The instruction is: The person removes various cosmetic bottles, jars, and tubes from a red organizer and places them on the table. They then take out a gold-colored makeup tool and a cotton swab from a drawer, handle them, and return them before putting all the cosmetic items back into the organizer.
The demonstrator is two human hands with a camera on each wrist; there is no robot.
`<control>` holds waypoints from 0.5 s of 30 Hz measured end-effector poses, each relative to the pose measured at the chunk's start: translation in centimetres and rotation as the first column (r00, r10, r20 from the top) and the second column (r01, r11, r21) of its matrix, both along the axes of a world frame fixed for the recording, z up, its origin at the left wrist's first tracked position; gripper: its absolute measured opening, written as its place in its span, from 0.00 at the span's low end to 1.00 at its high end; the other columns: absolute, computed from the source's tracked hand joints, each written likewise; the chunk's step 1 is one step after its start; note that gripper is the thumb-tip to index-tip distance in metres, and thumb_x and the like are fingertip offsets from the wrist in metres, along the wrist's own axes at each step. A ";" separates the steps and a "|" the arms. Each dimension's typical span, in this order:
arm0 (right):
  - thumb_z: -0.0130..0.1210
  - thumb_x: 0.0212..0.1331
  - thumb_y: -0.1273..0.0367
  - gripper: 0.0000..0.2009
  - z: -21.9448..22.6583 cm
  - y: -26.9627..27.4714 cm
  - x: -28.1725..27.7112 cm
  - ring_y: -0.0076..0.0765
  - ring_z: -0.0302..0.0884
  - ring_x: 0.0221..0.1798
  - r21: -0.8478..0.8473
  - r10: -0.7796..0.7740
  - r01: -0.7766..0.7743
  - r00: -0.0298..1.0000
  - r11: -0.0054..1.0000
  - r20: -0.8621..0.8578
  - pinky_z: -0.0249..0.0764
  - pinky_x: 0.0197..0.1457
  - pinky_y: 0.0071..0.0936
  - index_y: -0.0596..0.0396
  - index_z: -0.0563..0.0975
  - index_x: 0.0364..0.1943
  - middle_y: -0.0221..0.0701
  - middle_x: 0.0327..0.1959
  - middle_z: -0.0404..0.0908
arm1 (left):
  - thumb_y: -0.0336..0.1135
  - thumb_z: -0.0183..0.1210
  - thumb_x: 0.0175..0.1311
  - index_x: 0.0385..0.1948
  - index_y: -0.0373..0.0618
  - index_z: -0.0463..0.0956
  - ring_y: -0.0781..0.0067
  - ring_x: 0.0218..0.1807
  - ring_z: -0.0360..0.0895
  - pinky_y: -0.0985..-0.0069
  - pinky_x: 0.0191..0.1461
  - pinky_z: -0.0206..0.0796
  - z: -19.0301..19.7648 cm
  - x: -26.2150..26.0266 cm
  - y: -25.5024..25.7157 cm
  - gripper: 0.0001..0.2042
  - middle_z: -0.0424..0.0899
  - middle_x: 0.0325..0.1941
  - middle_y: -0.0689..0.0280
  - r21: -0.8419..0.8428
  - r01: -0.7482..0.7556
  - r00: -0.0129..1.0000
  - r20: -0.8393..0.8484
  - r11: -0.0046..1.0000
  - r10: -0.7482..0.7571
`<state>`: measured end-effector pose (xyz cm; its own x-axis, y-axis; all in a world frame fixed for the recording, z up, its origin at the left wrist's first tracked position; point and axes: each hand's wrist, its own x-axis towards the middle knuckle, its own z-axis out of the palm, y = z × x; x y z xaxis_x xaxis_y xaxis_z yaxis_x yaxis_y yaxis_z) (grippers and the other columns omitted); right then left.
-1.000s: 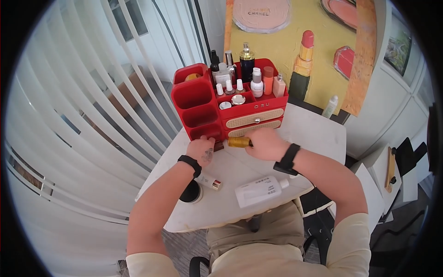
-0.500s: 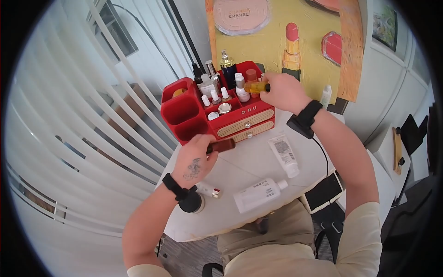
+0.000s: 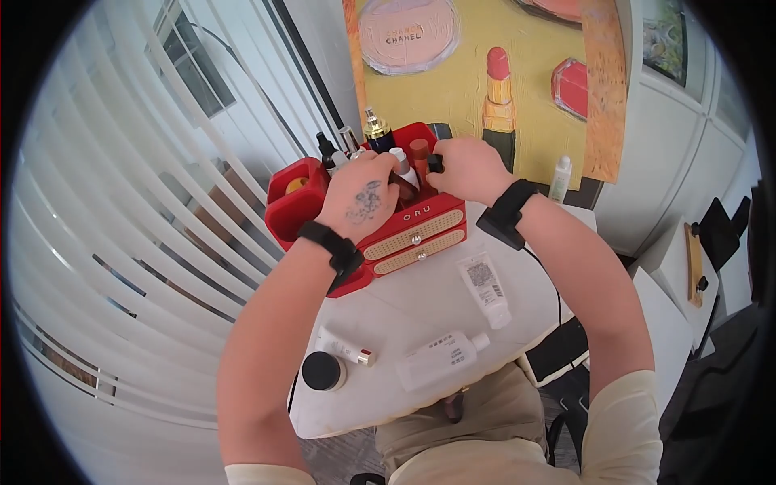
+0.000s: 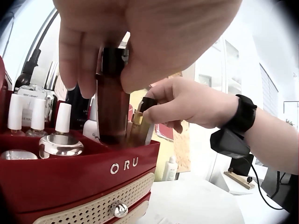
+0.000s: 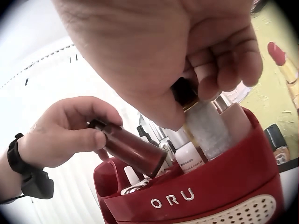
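In the head view my left hand [image 3: 364, 194] is over the middle of the red organizer [image 3: 283, 212]. The left wrist view shows it pinching the black cap of a dark brown bottle [image 4: 112, 109], which stands upright at the front compartment. My right hand [image 3: 473, 171] is at the organizer's right end. Its fingers pinch the black cap of a yellow bottle [image 4: 138, 130], whose lower part is behind the front wall. White-capped nail polish bottles [image 4: 38, 116] and a silver-lidded jar [image 4: 60, 145] stand left of the brown bottle.
On the white table [image 3: 380, 311] lie a white tube [image 3: 485, 289], a white bottle [image 3: 443, 361], a small tube [image 3: 346, 346] and a black-lidded jar [image 3: 323, 371]. A white-capped bottle [image 3: 560, 179] stands behind at right, near the painting [image 3: 541, 145].
Both hands have moved from the organizer's front up to its top compartments. The brown bottle has come up from near the table with my left hand, the yellow bottle with my right.
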<state>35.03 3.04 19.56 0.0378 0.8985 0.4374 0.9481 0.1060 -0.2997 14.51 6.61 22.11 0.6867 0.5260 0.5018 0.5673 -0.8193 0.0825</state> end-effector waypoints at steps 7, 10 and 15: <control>0.61 0.49 0.61 0.13 -0.8 0.3 0.1 0.50 0.82 0.38 0.002 0.019 -0.019 0.997 1.000 -0.074 0.78 0.44 0.41 0.57 0.81 0.33 0.41 0.31 0.83 | 0.29 0.58 0.54 0.40 0.43 0.78 0.52 0.45 0.78 0.64 0.51 0.72 -1.5 2.5 2.5 0.11 0.80 0.39 0.54 0.002 0.069 0.984 -0.164 0.998 -0.068; 0.60 0.50 0.61 0.13 -1.5 0.6 0.2 0.50 0.82 0.40 0.012 0.031 -0.030 0.991 0.999 -0.132 0.78 0.46 0.42 0.57 0.81 0.32 0.42 0.32 0.84 | 0.28 0.58 0.53 0.42 0.42 0.77 0.51 0.47 0.77 0.63 0.52 0.71 -2.2 3.1 2.7 0.13 0.79 0.43 0.54 -0.016 0.057 0.978 -0.201 0.998 -0.059; 0.59 0.51 0.62 0.12 -2.8 0.8 0.0 0.52 0.82 0.38 0.102 0.123 -0.104 0.973 0.989 -0.196 0.77 0.45 0.42 0.57 0.80 0.31 0.42 0.30 0.83 | 0.28 0.60 0.53 0.50 0.43 0.73 0.50 0.50 0.76 0.64 0.53 0.70 -1.9 1.8 0.5 0.19 0.77 0.46 0.53 0.012 0.033 0.999 0.003 0.999 -0.033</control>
<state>35.06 3.82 16.76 0.0335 0.8589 0.5110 0.8495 0.2449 -0.4673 16.31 7.14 20.18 0.7016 0.4972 0.5104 0.5398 -0.8385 0.0747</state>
